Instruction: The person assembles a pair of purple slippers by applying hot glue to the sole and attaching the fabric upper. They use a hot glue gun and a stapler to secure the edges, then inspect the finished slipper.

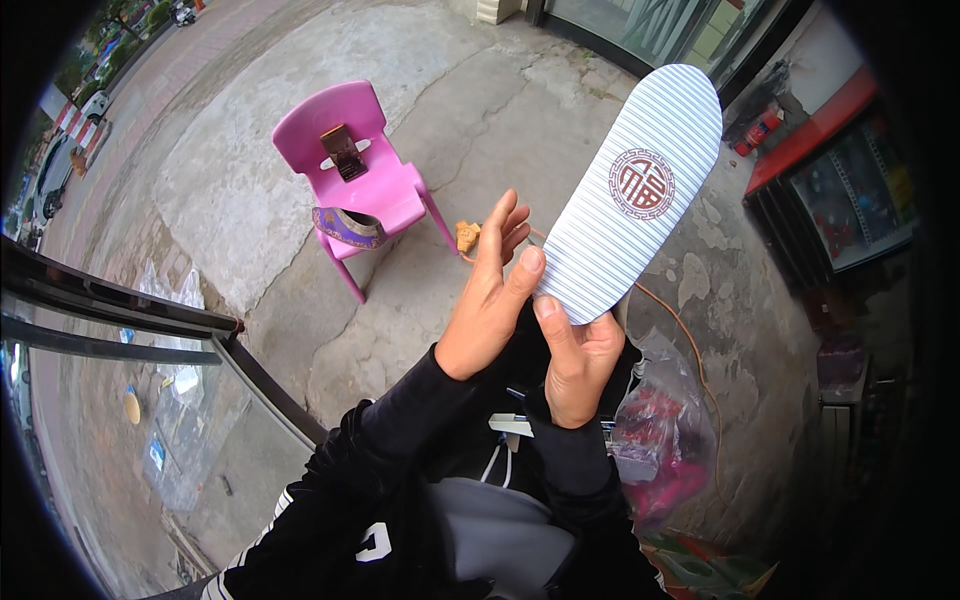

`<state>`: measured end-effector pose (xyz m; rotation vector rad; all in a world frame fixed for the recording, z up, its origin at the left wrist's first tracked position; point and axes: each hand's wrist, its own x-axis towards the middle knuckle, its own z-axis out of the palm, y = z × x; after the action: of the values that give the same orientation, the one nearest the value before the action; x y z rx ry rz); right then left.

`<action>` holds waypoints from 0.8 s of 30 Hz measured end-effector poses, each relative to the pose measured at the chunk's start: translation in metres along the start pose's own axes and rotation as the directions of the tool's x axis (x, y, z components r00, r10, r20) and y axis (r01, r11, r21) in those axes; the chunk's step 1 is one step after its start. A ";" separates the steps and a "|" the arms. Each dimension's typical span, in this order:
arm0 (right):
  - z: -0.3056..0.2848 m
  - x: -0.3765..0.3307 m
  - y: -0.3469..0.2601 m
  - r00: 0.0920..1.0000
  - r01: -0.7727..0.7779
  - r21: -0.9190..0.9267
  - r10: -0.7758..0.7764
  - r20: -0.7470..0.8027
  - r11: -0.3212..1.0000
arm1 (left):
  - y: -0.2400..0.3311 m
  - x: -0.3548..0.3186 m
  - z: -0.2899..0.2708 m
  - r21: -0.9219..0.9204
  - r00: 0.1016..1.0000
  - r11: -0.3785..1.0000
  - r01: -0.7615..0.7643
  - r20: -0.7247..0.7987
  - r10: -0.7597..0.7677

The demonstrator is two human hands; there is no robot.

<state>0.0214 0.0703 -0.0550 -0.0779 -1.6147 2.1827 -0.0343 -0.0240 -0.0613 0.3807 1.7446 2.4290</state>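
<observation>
A white shoe insole [632, 192] with fine grey stripes and a round red emblem is held up in front of me, its toe end pointing up and to the right. My right hand [575, 362] grips its heel end from below, thumb pressed on the striped face. My left hand [492, 292] touches the same heel end with its thumb tip, and its fingers are spread apart behind the edge. Both forearms wear black sleeves.
A small pink plastic chair [362, 170] stands on the concrete ground ahead, with a brown object on its seat. An orange cord [682, 330] runs across the ground. A clear plastic bag [660, 440] with red contents lies at my right. A metal rail [120, 310] is at left.
</observation>
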 end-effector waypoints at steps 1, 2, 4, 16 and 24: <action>0.001 -0.001 0.002 1.000 0.017 -0.022 -0.017 0.009 1.000 | 0.002 0.003 0.002 -0.018 0.997 0.998 -0.063 0.042 0.063; 0.002 -0.002 0.004 0.999 0.034 -0.044 -0.033 0.019 0.998 | 0.003 0.005 0.004 -0.022 0.998 0.999 -0.029 0.055 0.030; 0.002 -0.002 0.007 0.998 0.057 -0.087 -0.054 0.028 0.995 | 0.002 0.007 0.004 -0.044 0.992 0.998 -0.055 0.107 0.060; 0.008 -0.002 0.001 0.999 -0.034 -0.030 0.034 0.003 0.999 | -0.015 -0.003 0.009 -0.309 0.979 0.948 -0.078 0.156 0.132; 0.011 -0.008 -0.007 0.998 -0.045 0.006 0.045 0.051 0.999 | -0.005 -0.008 0.016 -0.446 0.979 0.890 -0.094 0.121 0.164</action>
<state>0.0272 0.0590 -0.0469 -0.0574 -1.6478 2.2411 -0.0229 -0.0101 -0.0621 0.6249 1.0930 2.6996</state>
